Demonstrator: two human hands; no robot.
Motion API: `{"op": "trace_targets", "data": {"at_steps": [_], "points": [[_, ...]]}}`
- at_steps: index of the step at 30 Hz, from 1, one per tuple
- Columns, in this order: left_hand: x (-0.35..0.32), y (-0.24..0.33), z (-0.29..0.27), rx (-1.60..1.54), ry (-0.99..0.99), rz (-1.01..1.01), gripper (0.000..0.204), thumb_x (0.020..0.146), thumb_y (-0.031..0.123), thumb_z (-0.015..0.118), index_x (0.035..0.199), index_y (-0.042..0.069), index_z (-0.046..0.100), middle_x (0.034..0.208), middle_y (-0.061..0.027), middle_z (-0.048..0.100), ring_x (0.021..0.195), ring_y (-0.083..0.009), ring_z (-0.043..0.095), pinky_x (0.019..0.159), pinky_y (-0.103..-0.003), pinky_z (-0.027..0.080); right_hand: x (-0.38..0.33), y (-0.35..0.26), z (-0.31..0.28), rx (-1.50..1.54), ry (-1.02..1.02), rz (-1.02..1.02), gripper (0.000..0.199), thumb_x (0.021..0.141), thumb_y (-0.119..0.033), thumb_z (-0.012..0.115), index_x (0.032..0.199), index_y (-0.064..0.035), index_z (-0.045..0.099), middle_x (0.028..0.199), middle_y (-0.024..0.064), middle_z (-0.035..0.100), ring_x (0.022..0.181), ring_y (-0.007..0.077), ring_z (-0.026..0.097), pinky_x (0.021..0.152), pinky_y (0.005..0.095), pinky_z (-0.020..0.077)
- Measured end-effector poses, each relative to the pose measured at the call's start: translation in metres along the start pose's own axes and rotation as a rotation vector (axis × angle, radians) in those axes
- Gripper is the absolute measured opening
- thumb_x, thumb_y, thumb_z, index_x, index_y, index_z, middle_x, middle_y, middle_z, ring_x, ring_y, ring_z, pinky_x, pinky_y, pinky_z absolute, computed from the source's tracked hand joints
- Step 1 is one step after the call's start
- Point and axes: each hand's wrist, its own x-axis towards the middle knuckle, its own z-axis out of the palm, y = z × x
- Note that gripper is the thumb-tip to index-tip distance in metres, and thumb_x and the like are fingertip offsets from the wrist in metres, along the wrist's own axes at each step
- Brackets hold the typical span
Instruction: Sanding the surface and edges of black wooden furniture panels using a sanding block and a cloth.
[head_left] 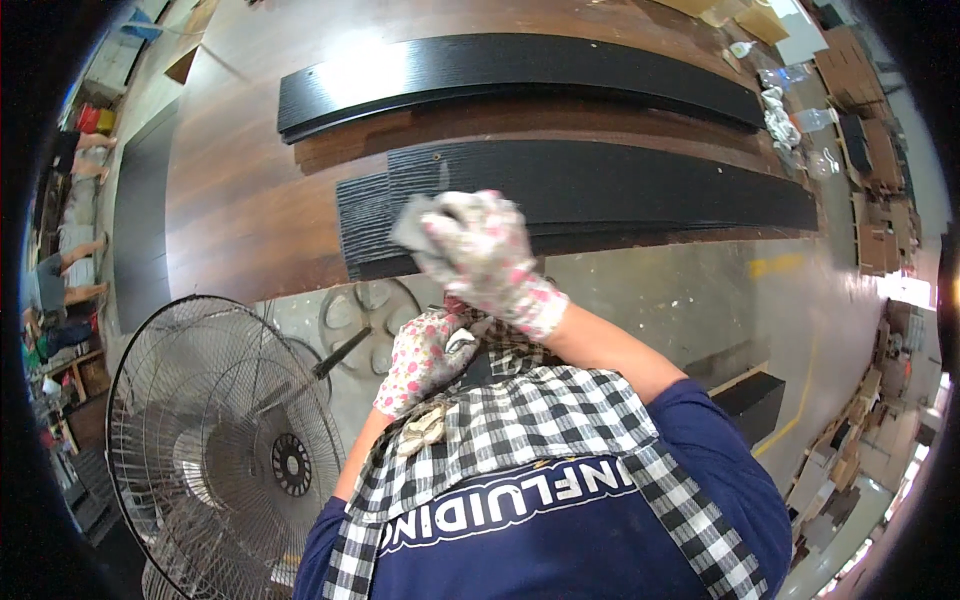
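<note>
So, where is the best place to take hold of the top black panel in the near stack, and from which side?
Probably at the left end of the top black panel, coming from the near edge. There the panels fan out in steps, so its edge stands free for fingers to hook under. The right hand, gloved and holding a grey cloth, is right above that end.

both gloves (pixel 430 358) are showing white with pink floral spots, the apron (pixel 530 420) is showing a black-and-white check over a dark blue shirt (pixel 560 560), black grained boards (pixel 600 185) are lying on a brown wooden table (pixel 240 200), and the fan (pixel 220 440) is gleaming grey.
</note>
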Motion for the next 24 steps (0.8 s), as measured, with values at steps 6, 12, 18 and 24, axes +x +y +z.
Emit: {"op": "trace_targets", "data": {"at_steps": [6,12,18,24], "points": [[0.013,0.013,-0.011,-0.105,0.082,0.172,0.029,0.079,0.026,0.067,0.103,0.01,0.068,0.097,-0.0131,0.065,0.095,-0.0322,0.061,0.083,-0.042,0.049,-0.133,0.106,-0.067,-0.199,0.296,0.625,0.034,0.074,-0.017,0.076,0.101,-0.0054,0.06,0.108,0.0135,0.057,0.093,0.0302,0.058,0.081,0.0423,0.0488],[0.03,0.028,-0.022,-0.08,0.082,0.472,0.027,0.077,0.025,0.069,0.1,0.011,0.068,0.087,-0.011,0.063,0.083,-0.0305,0.062,0.075,-0.041,0.049,-0.084,0.049,-0.048,0.066,0.403,0.429,0.039,0.071,-0.025,0.079,0.103,-0.0112,0.062,0.109,0.0124,0.057,0.102,0.03,0.055,0.085,0.0447,0.0459],[0.048,0.063,-0.034,-0.142,0.154,0.675,0.028,0.07,0.016,0.073,0.097,0.008,0.068,0.083,-0.0109,0.063,0.077,-0.0306,0.061,0.069,-0.04,0.048,-0.11,0.092,-0.047,-0.072,0.363,0.508,0.041,0.069,-0.028,0.078,0.102,-0.0088,0.063,0.11,0.0114,0.057,0.098,0.0312,0.054,0.085,0.0455,0.0445],[0.08,0.121,-0.028,-0.241,0.13,0.68,0.025,0.067,0.01,0.073,0.092,0.004,0.07,0.079,-0.0107,0.066,0.074,-0.0287,0.063,0.068,-0.038,0.05,-0.211,0.223,-0.109,-0.29,0.514,0.697,0.037,0.071,-0.025,0.076,0.1,-0.0059,0.064,0.106,0.0134,0.06,0.099,0.0311,0.056,0.086,0.0425,0.0455]]}}
